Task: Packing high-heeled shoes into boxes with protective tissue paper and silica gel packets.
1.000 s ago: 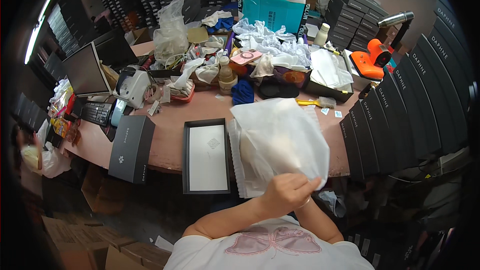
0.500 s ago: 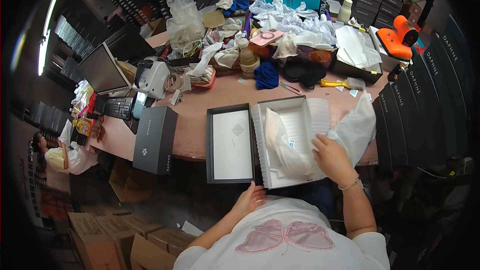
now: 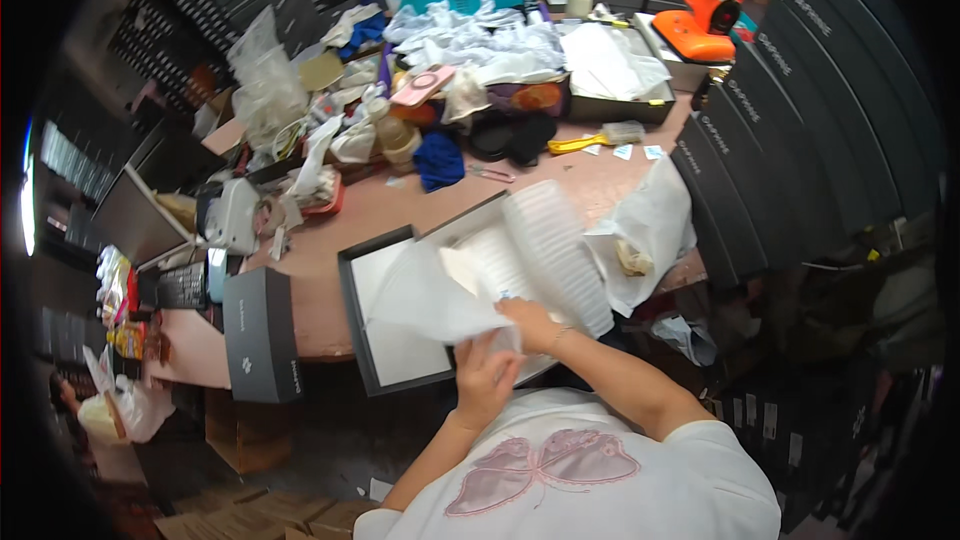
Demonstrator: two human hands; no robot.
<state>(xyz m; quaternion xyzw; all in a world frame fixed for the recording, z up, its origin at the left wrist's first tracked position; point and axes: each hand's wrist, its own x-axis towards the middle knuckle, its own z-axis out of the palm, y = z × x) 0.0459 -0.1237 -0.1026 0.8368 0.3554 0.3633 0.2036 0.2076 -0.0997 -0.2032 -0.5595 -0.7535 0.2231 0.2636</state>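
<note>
Head view, looking down at a cluttered pinkish worktable (image 3: 400,215). We see both hands meeting at the near edge of an open black box (image 3: 352,285) with a white lining. The left hand (image 3: 487,377) is closed, pinching the lower corner of a sheet of white tissue paper (image 3: 425,295); the right hand (image 3: 533,322) rests curled on the same sheet just beside it, fingers bent over the paper, though we cannot tell how firmly it grips. The tissue lies draped over the box interior, one flap lifted and creased.

We judge the tissue very light, limp and easily torn or crumpled; it is best taken at a corner or edge with fingertips. A ribbed translucent plastic tray (image 3: 560,255) leans at the box's right side; it looks thin, springy and slightly slick. The box itself appears rigid cardboard with square corners. A matching black lid (image 3: 262,332) stands at the left, and a soft white bag (image 3: 655,230) slumps to the right.
</note>
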